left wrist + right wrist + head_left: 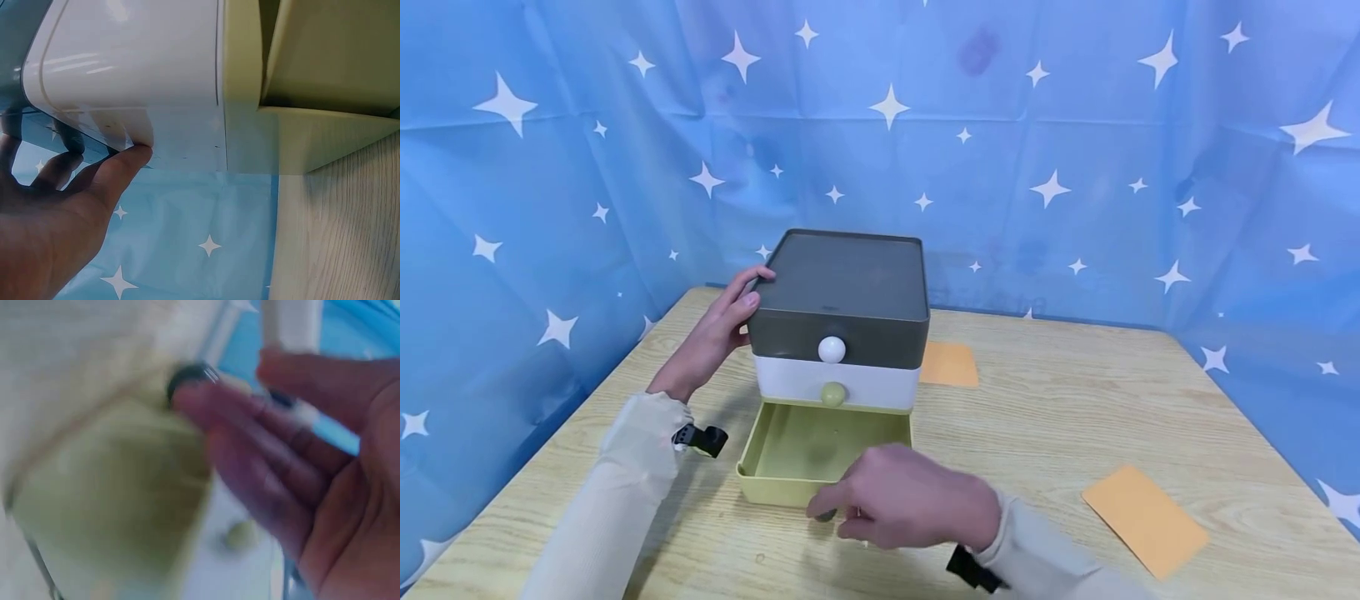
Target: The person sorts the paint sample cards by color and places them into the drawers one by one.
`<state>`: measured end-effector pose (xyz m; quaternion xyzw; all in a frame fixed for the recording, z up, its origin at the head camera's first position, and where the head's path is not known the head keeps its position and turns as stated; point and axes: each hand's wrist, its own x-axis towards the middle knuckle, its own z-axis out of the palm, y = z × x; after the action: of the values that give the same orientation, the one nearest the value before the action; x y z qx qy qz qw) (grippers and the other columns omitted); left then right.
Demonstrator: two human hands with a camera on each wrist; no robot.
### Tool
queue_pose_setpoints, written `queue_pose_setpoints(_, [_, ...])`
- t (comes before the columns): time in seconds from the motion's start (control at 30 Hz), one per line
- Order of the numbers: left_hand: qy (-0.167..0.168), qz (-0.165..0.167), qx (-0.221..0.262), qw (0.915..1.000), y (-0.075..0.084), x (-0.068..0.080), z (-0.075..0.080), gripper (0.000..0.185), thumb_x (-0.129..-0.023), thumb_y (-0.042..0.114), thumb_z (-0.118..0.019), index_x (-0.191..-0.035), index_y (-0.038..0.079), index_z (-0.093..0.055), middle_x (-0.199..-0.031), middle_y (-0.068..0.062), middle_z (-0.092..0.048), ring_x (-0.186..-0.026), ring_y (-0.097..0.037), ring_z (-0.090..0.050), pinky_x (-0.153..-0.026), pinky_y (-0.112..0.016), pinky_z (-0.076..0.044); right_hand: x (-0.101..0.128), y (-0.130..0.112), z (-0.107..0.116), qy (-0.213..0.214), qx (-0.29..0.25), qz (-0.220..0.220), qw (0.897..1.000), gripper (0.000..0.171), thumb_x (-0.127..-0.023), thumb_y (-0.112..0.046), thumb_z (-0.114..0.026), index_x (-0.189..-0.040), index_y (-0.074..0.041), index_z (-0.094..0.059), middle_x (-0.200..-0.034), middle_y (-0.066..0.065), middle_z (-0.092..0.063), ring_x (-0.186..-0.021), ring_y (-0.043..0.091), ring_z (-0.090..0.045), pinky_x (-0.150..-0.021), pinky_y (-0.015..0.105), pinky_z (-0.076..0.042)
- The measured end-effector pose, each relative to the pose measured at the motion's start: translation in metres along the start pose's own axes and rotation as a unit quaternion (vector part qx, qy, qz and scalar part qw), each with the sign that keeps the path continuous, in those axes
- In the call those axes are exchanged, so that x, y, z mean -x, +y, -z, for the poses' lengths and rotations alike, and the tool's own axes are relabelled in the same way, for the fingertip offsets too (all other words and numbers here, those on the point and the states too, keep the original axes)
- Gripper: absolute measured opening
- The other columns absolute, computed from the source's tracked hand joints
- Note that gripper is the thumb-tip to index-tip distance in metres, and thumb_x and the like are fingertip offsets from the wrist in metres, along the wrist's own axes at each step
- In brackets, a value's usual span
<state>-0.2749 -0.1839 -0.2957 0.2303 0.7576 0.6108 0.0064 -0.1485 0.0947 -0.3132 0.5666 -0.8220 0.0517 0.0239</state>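
A small stacked drawer unit (850, 275) stands on the table, with a dark grey top tier, a white middle tier and a green bottom drawer (786, 492) pulled out toward me. My left hand (715, 329) rests on the unit's upper left side; its fingertips touch the wall in the left wrist view. At the green drawer's front, my right hand (910, 500) is beside a dark round knob (826, 516). In the blurred right wrist view, a fingertip meets the knob (187, 378), while the thumb stands apart from it.
A white knob (832, 350) and a green knob (832, 394) jut from the upper drawers. One orange sheet (951, 364) lies behind the unit at its right, another orange sheet (1146, 523) at the table's right. A blue starry curtain (970, 167) surrounds the table.
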Motion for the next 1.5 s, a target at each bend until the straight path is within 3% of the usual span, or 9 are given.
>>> queue_pose_setpoints(0.1, [0.003,0.001,-0.001,1.0,0.001,0.0,0.0,0.04,-0.107,0.045,-0.033,-0.146,0.034,-0.034,-0.15,-0.009,-0.036,-0.119,-0.024,-0.052,-0.093,-0.036,-0.048,0.014,0.019,0.018,-0.014,-0.124,0.012,0.992,0.016,-0.093,-0.018,-0.071,-0.108,-0.016,-0.074,-0.085,-0.009,-0.076,-0.074,-0.014,-0.062,-0.069,0.003,-0.046])
queue_pose_setpoints(0.23, [0.003,0.003,0.007,1.0,0.002,0.0,0.0,0.04,-0.107,0.045,-0.033,-0.145,0.034,-0.034,-0.149,-0.009,-0.036,-0.118,-0.023,-0.053,-0.093,-0.035,-0.049,0.039,0.054,0.032,-0.01,-0.239,-0.009,0.971,0.006,-0.094,-0.017,-0.07,-0.095,-0.012,-0.074,-0.086,-0.004,-0.075,-0.076,-0.01,-0.065,-0.07,0.012,-0.054])
queue_pose_setpoints(0.5, [0.006,0.004,0.012,0.9999,-0.001,0.001,-0.001,0.04,-0.107,0.046,-0.034,-0.145,0.033,-0.034,-0.148,-0.008,-0.037,-0.117,-0.021,-0.055,-0.092,-0.035,-0.049,0.067,0.14,0.021,0.004,-0.358,-0.217,0.908,0.009,-0.099,-0.013,-0.062,-0.101,-0.008,-0.069,-0.086,0.013,-0.073,-0.078,0.026,-0.071,-0.066,0.038,-0.057])
queue_pose_setpoints(0.6, [0.006,0.007,0.012,0.9999,-0.002,0.001,-0.001,0.04,-0.107,0.046,-0.034,-0.145,0.033,-0.034,-0.147,-0.008,-0.038,-0.117,-0.022,-0.054,-0.093,-0.037,-0.049,0.067,0.165,0.008,0.031,-0.34,-0.296,0.892,0.015,-0.099,-0.014,-0.06,-0.105,-0.003,-0.068,-0.092,0.02,-0.073,-0.083,0.035,-0.071,-0.067,0.042,-0.057])
queue_pose_setpoints(0.73, [0.009,0.009,0.008,0.9999,-0.002,0.003,0.0,0.04,-0.107,0.046,-0.033,-0.145,0.033,-0.034,-0.148,-0.008,-0.037,-0.119,-0.022,-0.053,-0.094,-0.037,-0.048,0.056,0.186,-0.006,0.042,-0.23,-0.383,0.894,0.02,-0.096,-0.021,-0.064,-0.105,-0.003,-0.068,-0.092,0.014,-0.073,-0.079,0.025,-0.068,-0.069,0.036,-0.054])
queue_pose_setpoints(0.83, [0.01,0.007,0.008,0.9999,-0.001,0.003,0.0,0.04,-0.107,0.046,-0.033,-0.145,0.033,-0.034,-0.148,-0.008,-0.037,-0.118,-0.022,-0.054,-0.094,-0.037,-0.048,0.046,0.194,-0.014,0.023,-0.144,-0.434,0.889,0.031,-0.094,-0.027,-0.067,-0.111,-0.001,-0.066,-0.099,0.014,-0.073,-0.084,0.024,-0.066,-0.077,0.039,-0.053])
queue_pose_setpoints(0.97, [0.01,0.006,0.008,0.9999,-0.001,0.001,-0.001,0.041,-0.107,0.045,-0.033,-0.146,0.033,-0.034,-0.148,-0.009,-0.037,-0.117,-0.022,-0.055,-0.094,-0.037,-0.049,0.032,0.197,-0.022,-0.027,-0.083,-0.494,0.865,0.053,-0.095,-0.039,-0.065,-0.129,0.0,-0.055,-0.124,0.023,-0.062,-0.108,0.038,-0.061,-0.087,0.052,-0.052])
queue_pose_setpoints(1.17, [0.015,0.01,0.005,0.9998,-0.001,0.0,-0.002,0.041,-0.107,0.046,-0.034,-0.146,0.033,-0.034,-0.15,-0.009,-0.037,-0.119,-0.025,-0.054,-0.094,-0.039,-0.048,0.011,0.196,-0.027,-0.079,-0.058,-0.557,0.825,0.073,-0.095,-0.053,-0.057,-0.146,-0.003,-0.04,-0.14,0.032,-0.044,-0.125,0.052,-0.047,-0.094,0.062,-0.048])
queue_pose_setpoints(1.5, [0.014,0.008,0.002,0.9999,-0.002,0.0,-0.002,0.041,-0.107,0.045,-0.033,-0.146,0.033,-0.034,-0.152,-0.009,-0.034,-0.122,-0.028,-0.051,-0.094,-0.04,-0.047,0.004,0.201,-0.038,-0.061,-0.075,-0.611,0.786,0.085,-0.087,-0.06,-0.061,-0.15,-0.008,-0.036,-0.141,0.03,-0.042,-0.126,0.048,-0.043,-0.092,0.06,-0.047])
